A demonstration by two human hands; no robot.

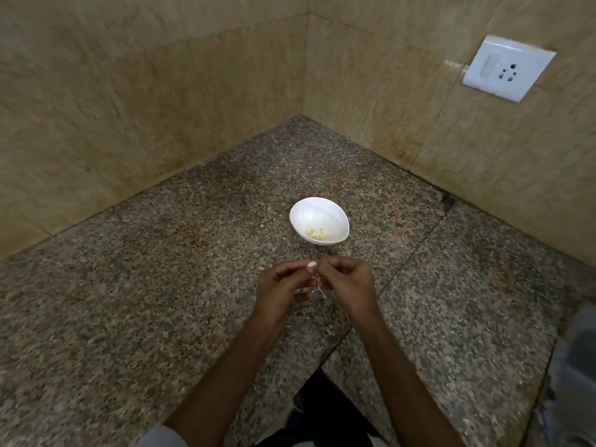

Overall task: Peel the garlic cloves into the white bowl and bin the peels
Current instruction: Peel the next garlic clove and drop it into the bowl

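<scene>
A white bowl point(319, 221) stands on the speckled granite counter point(161, 285), with a few pale peeled garlic cloves point(317, 233) lying in its bottom. Just in front of the bowl my two hands meet above the counter. My left hand point(280, 290) and my right hand point(346, 280) both pinch one small garlic clove point(311, 264) between their fingertips. A thin strip of white peel point(321, 291) hangs down between the hands. No bin is in view.
The counter fills a corner between two beige tiled walls point(129, 108). A white switch and socket plate point(509, 68) sits on the right wall. The counter's front edge has a notch by my body point(322, 411), and a blurred grey surface point(577, 366) lies at the right.
</scene>
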